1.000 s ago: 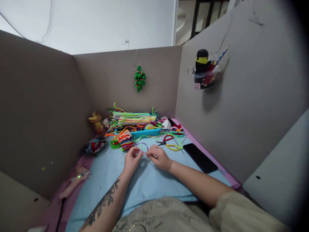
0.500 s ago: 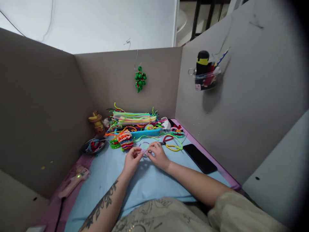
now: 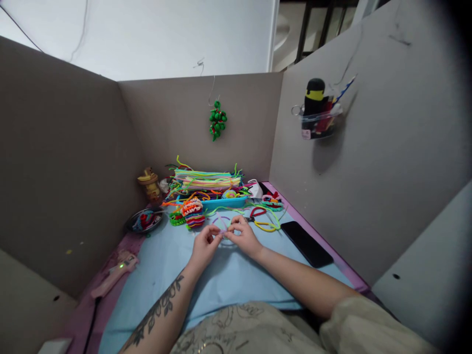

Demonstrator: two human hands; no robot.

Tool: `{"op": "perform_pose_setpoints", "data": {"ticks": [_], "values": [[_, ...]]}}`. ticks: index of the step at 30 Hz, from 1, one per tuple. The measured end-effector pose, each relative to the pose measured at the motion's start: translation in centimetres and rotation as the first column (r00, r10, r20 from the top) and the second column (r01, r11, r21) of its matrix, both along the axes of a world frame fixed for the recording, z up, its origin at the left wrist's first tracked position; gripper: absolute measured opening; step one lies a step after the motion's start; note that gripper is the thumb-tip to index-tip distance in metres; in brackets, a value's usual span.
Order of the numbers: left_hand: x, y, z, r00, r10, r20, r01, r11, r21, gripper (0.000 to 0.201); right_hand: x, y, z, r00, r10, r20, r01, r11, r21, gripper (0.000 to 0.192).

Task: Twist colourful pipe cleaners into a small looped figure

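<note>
- Just below the middle of the frame, the left hand and the right hand meet fingertip to fingertip, each pinched shut on a thin lilac pipe cleaner.
- The pipe cleaner arcs up between the two hands in a faint loop, held just above the blue mat that covers the counter.
- I'd judge it nearly weightless: a fuzzy pile over thin wire, soft to the touch, easy to bend and likely to keep whatever bend it gets.
- The fuzz should give good grip, so slipping looks unlikely; a sharp kink would be the thing to avoid.
- Best held close to the spot being shaped, with fingertips, as both hands are doing now.
- Behind the hands, toward the centre of the frame, a blue tray carries a stack of bright pipe cleaners.
- Small red-handled scissors lie just right of the hands, and a dark phone sits further right.
</note>
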State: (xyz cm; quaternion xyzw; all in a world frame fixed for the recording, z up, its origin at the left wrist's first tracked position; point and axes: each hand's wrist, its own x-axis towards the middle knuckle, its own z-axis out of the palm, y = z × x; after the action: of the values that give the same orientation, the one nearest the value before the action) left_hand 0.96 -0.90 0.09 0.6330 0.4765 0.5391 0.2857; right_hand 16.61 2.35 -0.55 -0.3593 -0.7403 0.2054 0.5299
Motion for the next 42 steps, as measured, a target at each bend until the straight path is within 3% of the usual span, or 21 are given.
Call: {"op": "perform_pose_setpoints", "data": {"ticks": [4, 8, 13, 17, 23, 29, 32, 35, 42], "values": [[0.0, 0.1, 0.2, 0.999, 0.021, 0.024, -0.021, 1.000, -0.014, 0.022, 0.2, -0.2, 0.6, 0.998, -0.067, 0.018, 0.066, 0.997, 0.038, 0.011], [-0.1, 0.1, 0.1, 1.000, 0.013, -0.005, -0.013, 1.000, -0.021, 0.021, 0.5, -0.2, 0.9, 0.998, -0.050, 0.029, 0.048, 0.997, 0.054, 0.024], [-0.1, 0.3, -0.4, 0.997, -0.067, -0.049, 0.064, 0.997, -0.053, 0.021, 1.2, 0.8, 0.6, 0.992, 0.102, 0.070, -0.095, 0.991, -0.095, 0.003], [-0.3, 0.4, -0.6, 0.988, -0.119, -0.095, 0.113, 0.991, -0.068, 0.020, 1.6, 1.5, 0.4, 0.981, 0.185, 0.056, -0.169, 0.962, -0.214, 0.007], [-0.3, 0.2, -0.7, 0.974, -0.152, -0.168, 0.144, 0.988, -0.058, 0.018, 1.6, 1.8, 0.1, 0.974, 0.216, 0.073, -0.188, 0.940, -0.284, 0.009], [0.0, 0.0, -0.7, 0.969, -0.094, -0.229, 0.094, 0.996, -0.010, 0.027, 1.5, 2.1, -0.2, 0.968, 0.251, 0.000, -0.235, 0.909, -0.344, 0.012], [-0.2, 0.0, -0.4, 0.970, 0.054, -0.239, -0.035, 0.996, 0.080, 0.030, 1.3, 2.1, 0.0, 0.977, 0.193, -0.086, -0.211, 0.915, -0.343, 0.014], [-0.4, 0.1, -0.2, 0.966, 0.161, -0.202, -0.141, 0.984, 0.110, 0.021, 1.3, 2.0, 0.2, 0.982, 0.136, -0.129, -0.171, 0.932, -0.319, 0.016], [0.2, 0.0, -0.5, 0.995, 0.096, -0.022, -0.096, 0.995, 0.014, 0.027, 0.9, 1.6, 0.1, 0.984, 0.135, -0.116, -0.163, 0.944, -0.287, 0.015]]}}
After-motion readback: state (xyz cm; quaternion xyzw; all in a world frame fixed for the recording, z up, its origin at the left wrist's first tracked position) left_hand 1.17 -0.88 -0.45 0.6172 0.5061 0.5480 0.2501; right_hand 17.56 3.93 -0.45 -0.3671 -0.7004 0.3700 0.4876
